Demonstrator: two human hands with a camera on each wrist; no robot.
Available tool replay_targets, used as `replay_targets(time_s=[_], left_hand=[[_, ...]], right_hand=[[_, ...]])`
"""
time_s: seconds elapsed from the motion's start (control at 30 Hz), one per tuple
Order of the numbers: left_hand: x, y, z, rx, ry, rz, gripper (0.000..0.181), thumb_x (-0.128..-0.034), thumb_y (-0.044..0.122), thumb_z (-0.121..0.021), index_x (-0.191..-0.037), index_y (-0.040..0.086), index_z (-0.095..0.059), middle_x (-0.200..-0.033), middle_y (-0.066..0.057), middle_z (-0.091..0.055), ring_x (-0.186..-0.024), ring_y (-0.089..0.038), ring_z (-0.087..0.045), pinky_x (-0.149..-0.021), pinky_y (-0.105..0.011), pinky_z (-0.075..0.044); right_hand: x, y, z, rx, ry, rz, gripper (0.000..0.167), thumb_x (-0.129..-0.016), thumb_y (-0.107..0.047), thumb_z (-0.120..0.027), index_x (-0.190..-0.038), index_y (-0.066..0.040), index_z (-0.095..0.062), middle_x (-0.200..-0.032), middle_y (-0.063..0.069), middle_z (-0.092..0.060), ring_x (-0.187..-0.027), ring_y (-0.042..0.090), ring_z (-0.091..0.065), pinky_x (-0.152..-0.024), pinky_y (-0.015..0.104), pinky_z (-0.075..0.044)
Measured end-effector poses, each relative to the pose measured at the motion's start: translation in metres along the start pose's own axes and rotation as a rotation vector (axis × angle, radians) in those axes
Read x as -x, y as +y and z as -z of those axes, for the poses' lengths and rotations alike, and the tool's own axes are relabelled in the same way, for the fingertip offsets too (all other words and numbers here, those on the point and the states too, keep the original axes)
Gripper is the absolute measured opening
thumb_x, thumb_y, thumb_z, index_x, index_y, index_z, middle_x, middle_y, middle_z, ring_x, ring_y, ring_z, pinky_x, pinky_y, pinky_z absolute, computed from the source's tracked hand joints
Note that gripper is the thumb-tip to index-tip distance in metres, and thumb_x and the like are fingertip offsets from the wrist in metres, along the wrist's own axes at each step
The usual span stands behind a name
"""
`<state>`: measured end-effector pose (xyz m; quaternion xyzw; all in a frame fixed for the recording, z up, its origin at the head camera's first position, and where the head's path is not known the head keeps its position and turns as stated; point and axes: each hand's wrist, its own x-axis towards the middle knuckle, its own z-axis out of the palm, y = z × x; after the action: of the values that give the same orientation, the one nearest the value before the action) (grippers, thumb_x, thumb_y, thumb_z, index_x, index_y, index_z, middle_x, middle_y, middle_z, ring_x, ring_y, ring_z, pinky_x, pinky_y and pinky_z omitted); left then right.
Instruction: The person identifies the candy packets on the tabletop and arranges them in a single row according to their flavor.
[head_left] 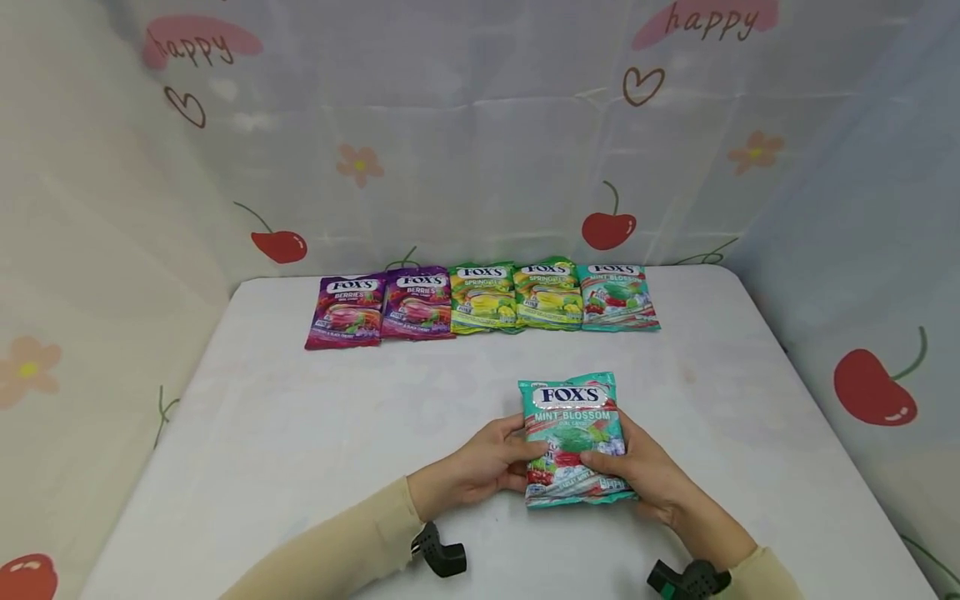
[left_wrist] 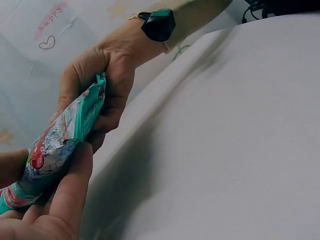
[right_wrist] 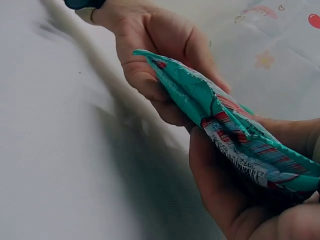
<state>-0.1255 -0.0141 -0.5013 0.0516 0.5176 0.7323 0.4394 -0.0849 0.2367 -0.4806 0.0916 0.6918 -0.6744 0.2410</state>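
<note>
Both hands hold one teal candy bag (head_left: 573, 442) printed "FOX'S Mint Blossom", above the near middle of the white table. The left hand (head_left: 483, 465) grips its left side, thumb on the printed front and fingers behind. From the other side the right hand (head_left: 654, 471) grips the bag in the same way. In the left wrist view the bag (left_wrist: 60, 142) appears edge-on, held off the tabletop with a shadow below. The right wrist view shows the bag's bottom seam and part of a barcode on the bag (right_wrist: 235, 135). Fingers behind the bag are partly hidden.
Along the table's far edge lies a row of candy bags: two purple Berries bags (head_left: 348, 312), two yellow-green bags (head_left: 483, 298) and one teal Mint Blossom bag (head_left: 618, 298). A printed curtain (head_left: 480, 183) encloses the white table (head_left: 300, 433) at the back and sides.
</note>
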Motion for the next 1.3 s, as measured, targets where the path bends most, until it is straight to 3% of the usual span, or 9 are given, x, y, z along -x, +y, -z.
replay_targets(time_s=[0.17,0.37,0.5,0.73,0.87,1.03,1.3], left_hand=[[-0.016,0.004,0.001,-0.012,0.02,-0.026,0.049,-0.1038,0.018,-0.063,-0.151,0.018,-0.05,-0.132,-0.016,-0.07,-0.106,-0.026,-0.075,-0.089,-0.048,-0.062],[-0.036,0.012,0.006,0.019,0.02,-0.046,0.047,-0.1069,0.015,-0.056,-0.152,0.019,-0.048,-0.137,-0.017,-0.067,-0.116,-0.032,-0.071,-0.093,-0.049,-0.061],[-0.044,0.018,0.007,0.025,0.008,-0.039,0.047,-0.109,0.013,-0.051,-0.155,0.018,-0.044,-0.139,-0.019,-0.065,-0.123,-0.037,-0.066,-0.096,-0.05,-0.059],[-0.063,0.022,0.003,-0.009,0.039,-0.039,0.042,-0.1099,0.017,-0.05,-0.15,0.006,-0.05,-0.134,-0.019,-0.068,-0.121,-0.034,-0.068,-0.096,-0.047,-0.059],[-0.078,0.021,0.001,-0.017,0.119,-0.052,0.039,-0.1067,0.02,-0.058,-0.143,0.003,-0.059,-0.124,-0.015,-0.074,-0.11,-0.028,-0.074,-0.091,-0.041,-0.062],[-0.097,0.022,-0.007,0.036,0.211,-0.067,0.038,-0.1019,0.023,-0.066,-0.135,0.004,-0.066,-0.117,-0.014,-0.076,-0.105,-0.025,-0.075,-0.09,-0.04,-0.062],[-0.128,0.031,-0.022,0.096,0.266,-0.057,0.035,-0.1006,0.018,-0.068,-0.133,0.005,-0.067,-0.116,-0.01,-0.076,-0.104,-0.025,-0.075,-0.095,-0.043,-0.061]], right_hand=[[-0.004,-0.006,0.008,-0.001,0.019,0.008,0.083,-0.097,-0.02,-0.074,-0.161,-0.007,-0.022,-0.123,0.008,-0.071,-0.101,0.02,-0.073,-0.086,0.032,-0.063],[-0.011,-0.014,0.014,-0.036,0.078,0.039,0.084,-0.1,-0.022,-0.07,-0.163,-0.003,-0.016,-0.148,0.021,-0.053,-0.11,0.013,-0.069,-0.093,0.028,-0.061],[-0.014,-0.015,0.015,-0.084,0.105,0.032,0.082,-0.103,-0.023,-0.067,-0.164,-0.004,-0.015,-0.155,0.021,-0.046,-0.112,0.009,-0.067,-0.096,0.028,-0.06],[-0.022,-0.012,0.023,-0.165,0.126,0.03,0.084,-0.1,-0.024,-0.07,-0.163,-0.01,-0.017,-0.134,0.005,-0.061,-0.106,0.015,-0.071,-0.094,0.045,-0.061],[-0.029,-0.011,0.031,-0.175,0.181,0.025,0.088,-0.098,-0.026,-0.073,-0.164,-0.012,-0.016,-0.128,-0.002,-0.062,-0.103,0.012,-0.071,-0.092,0.039,-0.063],[-0.038,-0.015,0.048,-0.155,0.208,0.059,0.093,-0.095,-0.026,-0.076,-0.164,-0.013,-0.015,-0.124,-0.008,-0.062,-0.102,0.007,-0.07,-0.088,0.032,-0.063],[-0.054,-0.022,0.086,-0.093,0.204,0.104,0.096,-0.094,-0.023,-0.077,-0.165,-0.013,-0.014,-0.12,-0.014,-0.059,-0.1,0.002,-0.068,-0.087,0.024,-0.062]])
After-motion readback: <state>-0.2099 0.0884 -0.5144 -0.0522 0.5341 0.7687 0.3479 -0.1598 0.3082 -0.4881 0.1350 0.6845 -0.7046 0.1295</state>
